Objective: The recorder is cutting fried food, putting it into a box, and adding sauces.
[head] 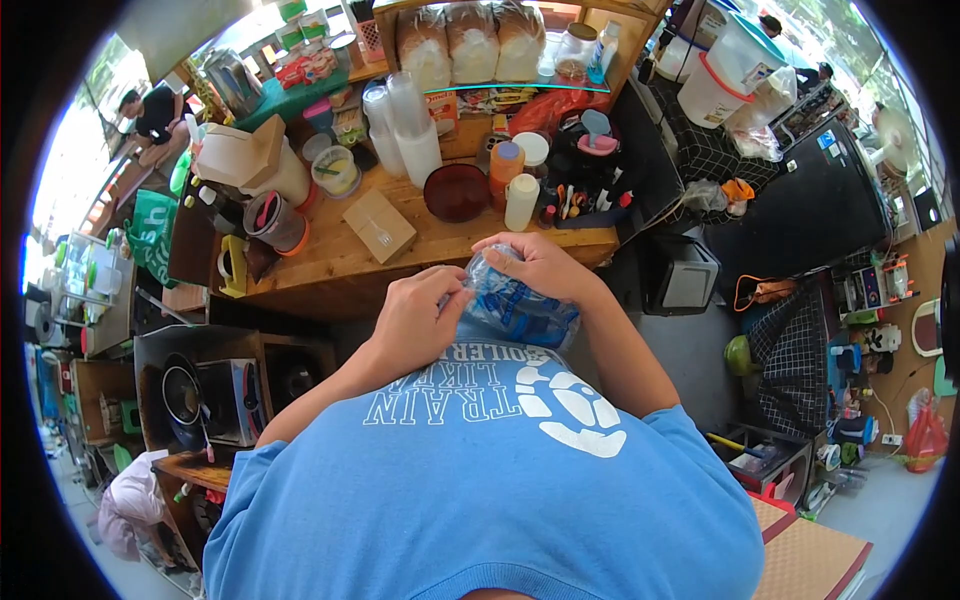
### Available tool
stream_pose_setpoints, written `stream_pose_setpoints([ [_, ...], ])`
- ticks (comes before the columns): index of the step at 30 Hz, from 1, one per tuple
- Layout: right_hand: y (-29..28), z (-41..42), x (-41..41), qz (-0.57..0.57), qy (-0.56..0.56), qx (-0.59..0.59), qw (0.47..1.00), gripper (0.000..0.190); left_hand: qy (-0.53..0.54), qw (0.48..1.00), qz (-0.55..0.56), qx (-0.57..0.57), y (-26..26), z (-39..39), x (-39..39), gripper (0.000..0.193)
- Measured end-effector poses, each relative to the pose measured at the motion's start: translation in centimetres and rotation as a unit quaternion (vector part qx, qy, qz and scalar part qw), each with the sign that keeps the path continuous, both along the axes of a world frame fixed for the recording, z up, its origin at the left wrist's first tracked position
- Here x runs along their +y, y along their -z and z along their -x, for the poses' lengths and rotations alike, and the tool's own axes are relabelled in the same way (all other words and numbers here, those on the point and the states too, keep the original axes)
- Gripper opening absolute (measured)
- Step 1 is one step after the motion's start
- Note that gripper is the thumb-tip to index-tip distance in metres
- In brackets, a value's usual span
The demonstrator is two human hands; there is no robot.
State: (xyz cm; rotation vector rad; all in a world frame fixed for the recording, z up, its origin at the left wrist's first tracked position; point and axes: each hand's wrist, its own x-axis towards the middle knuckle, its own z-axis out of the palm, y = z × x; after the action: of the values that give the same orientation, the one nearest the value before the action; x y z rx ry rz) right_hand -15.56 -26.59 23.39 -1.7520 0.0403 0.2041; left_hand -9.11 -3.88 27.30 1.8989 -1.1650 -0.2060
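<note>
A clear plastic bag (pixel 517 307) with blue printing is held close to my chest, in front of the wooden counter's edge. My left hand (pixel 427 311) pinches the bag's end between thumb and fingers. Over the top of the bag lies my right hand (pixel 532 266), its fingers bent round the plastic. Just beyond my hands, on the wooden counter (pixel 315 259), are a closed kraft paper box (pixel 380 225) with a clear plastic fork on it, a dark red bowl (pixel 456 193), a cream squeeze bottle (pixel 521 202) and an orange jar with a purple lid (pixel 506 172).
Stacked clear plastic cups (pixel 416 150) stand at the counter's back, below a shelf of bagged bread loaves (pixel 472 49). A tape dispenser (pixel 233 266) sits at the left corner. A metal napkin dispenser (pixel 682 274) is at the right. Other people, one bending over (pixel 135 502), are farther off.
</note>
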Motion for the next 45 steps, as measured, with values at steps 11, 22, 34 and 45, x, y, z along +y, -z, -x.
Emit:
stream_pose_setpoints([
  [11,-0.3,1.8,-1.2,-0.049,-0.053,0.015,0.997,0.039,0.012,0.997,-0.004,-0.071,-0.3,0.1,-0.7,0.005],
  [22,2.5,1.3,-0.2,0.027,-0.002,0.012,1.0,0.044,0.257,0.807,-0.079,-0.525,-0.6,-2.2,-4.0,0.015],
  [34,0.5,3.3,0.5,0.009,0.044,0.021,0.999,0.041,0.241,0.773,-0.073,-0.582,-2.3,-0.7,-4.3,0.022],
  [45,0.6,2.5,-1.4,-0.145,-0.076,0.034,0.986,0.02,0.366,0.755,-0.111,-0.532,-5.5,-0.9,-5.8,0.012],
])
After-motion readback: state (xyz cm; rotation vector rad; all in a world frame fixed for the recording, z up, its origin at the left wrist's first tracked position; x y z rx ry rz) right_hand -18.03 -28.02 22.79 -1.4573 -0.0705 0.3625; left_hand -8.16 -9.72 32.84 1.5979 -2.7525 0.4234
